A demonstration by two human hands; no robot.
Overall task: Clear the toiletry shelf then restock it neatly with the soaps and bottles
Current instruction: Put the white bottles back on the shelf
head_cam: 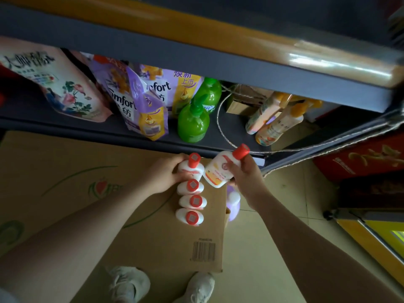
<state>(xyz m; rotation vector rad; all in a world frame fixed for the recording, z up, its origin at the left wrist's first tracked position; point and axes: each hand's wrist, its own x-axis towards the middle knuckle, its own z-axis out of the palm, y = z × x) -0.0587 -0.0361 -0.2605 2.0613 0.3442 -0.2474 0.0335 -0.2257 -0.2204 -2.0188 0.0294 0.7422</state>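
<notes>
Right hand (242, 173): fingers and thumb curled round a white bottle with a red cap (220, 168); bottle held clear of any surface, just above the near right corner of the cardboard box (153, 237); long axis tilted, cap up and to the right toward the shelf edge (131, 138), base down and to the left toward the row.

Left hand (168, 171): fingers wrapped about the farthest bottle of the row (191, 167); that bottle upright on the box top, cap toward the camera.

Row of three more white bottles (192, 202): upright, red caps up, touching one another, set in a line running from the left hand back toward the person; line roughly at right angles to the shelf front.

Relation for the next move, as a judgement: the held bottle lies immediately right of the row's far end, nearly touching the left hand's bottle; right hand nearer to it; bottle must be stood upright to join the row.

Shelf beyond, not yet cleared: two green pump bottles (194, 119); purple refill pouches (142, 103); floral pouch (63, 88); two peach bottles (273, 119) leaning; a cord (220, 125) looped across.

Lilac bottle (232, 202) partly hidden beside the box; pale tiled floor (284, 193) below.
</notes>
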